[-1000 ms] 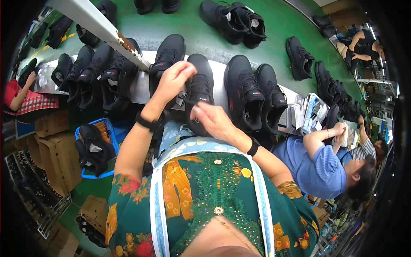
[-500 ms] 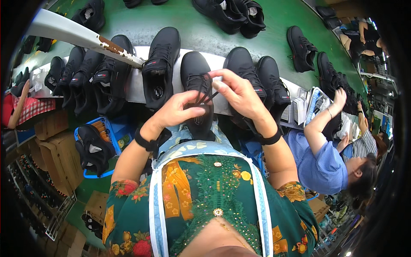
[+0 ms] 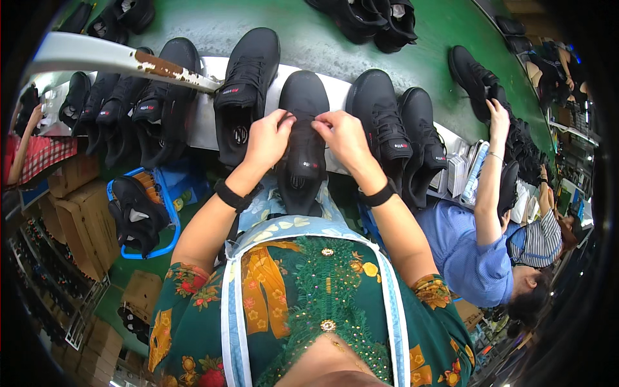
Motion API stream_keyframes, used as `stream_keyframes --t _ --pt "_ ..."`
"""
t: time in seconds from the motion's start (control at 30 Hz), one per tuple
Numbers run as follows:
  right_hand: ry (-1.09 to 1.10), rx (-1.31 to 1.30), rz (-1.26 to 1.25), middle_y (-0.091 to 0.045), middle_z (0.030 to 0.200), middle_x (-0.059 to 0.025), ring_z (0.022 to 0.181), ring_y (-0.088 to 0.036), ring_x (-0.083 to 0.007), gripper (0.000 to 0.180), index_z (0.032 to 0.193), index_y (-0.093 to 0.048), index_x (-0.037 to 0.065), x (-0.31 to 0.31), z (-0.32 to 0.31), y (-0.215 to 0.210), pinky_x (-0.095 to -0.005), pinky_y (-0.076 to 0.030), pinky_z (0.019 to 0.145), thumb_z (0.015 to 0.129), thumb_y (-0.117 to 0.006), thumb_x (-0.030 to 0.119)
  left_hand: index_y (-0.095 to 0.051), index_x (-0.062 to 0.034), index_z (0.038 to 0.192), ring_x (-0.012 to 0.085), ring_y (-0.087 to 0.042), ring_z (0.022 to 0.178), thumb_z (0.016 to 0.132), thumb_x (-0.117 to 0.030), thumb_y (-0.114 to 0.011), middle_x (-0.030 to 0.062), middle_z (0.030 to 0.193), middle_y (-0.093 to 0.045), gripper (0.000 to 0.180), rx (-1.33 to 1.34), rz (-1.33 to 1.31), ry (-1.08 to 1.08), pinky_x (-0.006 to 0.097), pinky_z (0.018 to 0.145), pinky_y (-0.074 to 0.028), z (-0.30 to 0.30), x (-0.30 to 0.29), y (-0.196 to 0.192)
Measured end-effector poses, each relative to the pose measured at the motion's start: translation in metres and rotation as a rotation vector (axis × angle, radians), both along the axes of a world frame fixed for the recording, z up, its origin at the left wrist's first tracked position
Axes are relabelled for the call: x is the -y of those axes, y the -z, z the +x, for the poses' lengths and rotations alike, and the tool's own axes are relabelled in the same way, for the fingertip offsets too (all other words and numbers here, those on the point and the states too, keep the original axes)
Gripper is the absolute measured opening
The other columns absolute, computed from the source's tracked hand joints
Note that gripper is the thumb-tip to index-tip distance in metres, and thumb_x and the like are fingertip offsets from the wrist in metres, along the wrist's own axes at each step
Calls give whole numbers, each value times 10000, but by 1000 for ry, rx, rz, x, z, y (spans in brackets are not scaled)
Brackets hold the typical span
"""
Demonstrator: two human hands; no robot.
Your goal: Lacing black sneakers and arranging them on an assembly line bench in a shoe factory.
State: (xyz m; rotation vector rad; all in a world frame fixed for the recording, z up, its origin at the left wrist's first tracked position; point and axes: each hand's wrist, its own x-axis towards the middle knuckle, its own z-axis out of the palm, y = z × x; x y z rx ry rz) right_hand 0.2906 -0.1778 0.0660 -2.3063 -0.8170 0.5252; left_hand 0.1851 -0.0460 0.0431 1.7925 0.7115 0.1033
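Note:
A black lace-up shoe [image 3: 304, 93] lies right in front of me, toe pointing away and heel against my apron. At its left side my left hand [image 3: 269, 137] is closed in a pinch on the shoelace. My right hand [image 3: 342, 134] pinches the lace at the opposite side, level with the left. The lace itself barely shows against the black upper. The tongue [image 3: 304, 164] lies exposed below the hands. One black shoe [image 3: 251, 71] stands close on the left, and another black shoe [image 3: 375, 109] on the right.
A white metal bar [image 3: 116, 57] with chipped paint crosses at upper left above more black shoes. The green work surface [image 3: 258, 16] holds further shoes. A blue basket [image 3: 173, 222] with shoes stands low left. To the right, a person in blue [image 3: 467, 255] reaches toward shoes.
My hands have moved from the loose lace loop to either side of the shoe and draw the lace outward. The loop no longer shows. The neighbour's arm at right has lifted farther forward.

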Motion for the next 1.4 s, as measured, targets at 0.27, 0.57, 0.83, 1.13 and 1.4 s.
stream_keyframes --t 0.27,0.57,0.83,1.13,1.4 --pt "-88 -782 6 -581 653 -24 565 -540 -144 188 791 -614 27 3 33 28 -288 -419 509 767 -651 210 -612 -57 892 8 -332 480 914 -189 -476 -63 576 -417 191 -23 -618 -212 165 434 -254 3 2 13" --pt "227 -1465 383 -527 707 42 495 -382 -35 91 803 -586 53 21 33 46 -186 -284 429 826 -602 139 -607 -53 900 7 -317 491 922 -229 -471 -59 592 -401 224 -24 -589 -130 164 436 -249 7 0 17" --pt "-133 -144 -380 -587 797 -165 807 -581 -350 238 961 -550 68 46 -25 23 -432 -463 678 728 -597 91 -601 -22 919 46 -421 569 911 -218 -497 -17 688 -503 222 -7 -653 -217 186 535 -337 -7 -4 0" --pt "144 -360 105 -602 724 -110 653 -580 -211 166 881 -600 59 20 15 30 -319 -463 627 792 -623 197 -567 32 908 92 -497 615 818 -151 -610 49 754 -558 208 42 232 295 226 535 -400 0 -10 -9" --pt "62 -400 30 -578 675 -37 622 -520 -103 204 907 -591 56 -4 21 27 -263 -437 603 794 -643 218 -525 -75 894 17 -329 490 873 -190 -554 -75 641 -410 120 -57 -1045 -45 176 462 -267 -15 -12 6"
